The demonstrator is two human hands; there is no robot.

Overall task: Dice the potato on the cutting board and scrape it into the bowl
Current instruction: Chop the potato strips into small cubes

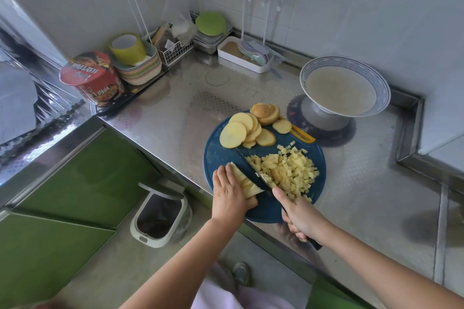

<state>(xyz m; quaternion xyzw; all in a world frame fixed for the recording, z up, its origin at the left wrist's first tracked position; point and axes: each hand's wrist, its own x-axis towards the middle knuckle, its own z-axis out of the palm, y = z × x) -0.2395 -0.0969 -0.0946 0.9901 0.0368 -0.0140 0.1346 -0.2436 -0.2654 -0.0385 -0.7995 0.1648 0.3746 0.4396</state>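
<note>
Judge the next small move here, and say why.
Probably press the dark kitchen knife down through the pale yellow potato strips held by the left hand: the right hand sets its blade beside them, the heap of small potato dice lies beyond, and round potato slices lie uncut.

cutting board (221, 155): round, dark blue, on tabletop edge | potato slices (248, 130): fanned at its far side | potato strips (247, 183): stacked under left hand (229, 195) | diced potato (288, 173): heap on right half | knife (251, 164): blade between strips and dice, gripped by right hand (300, 218) | bowl (384, 90): blue-rimmed, holds cloudy liquid, beyond board
</note>
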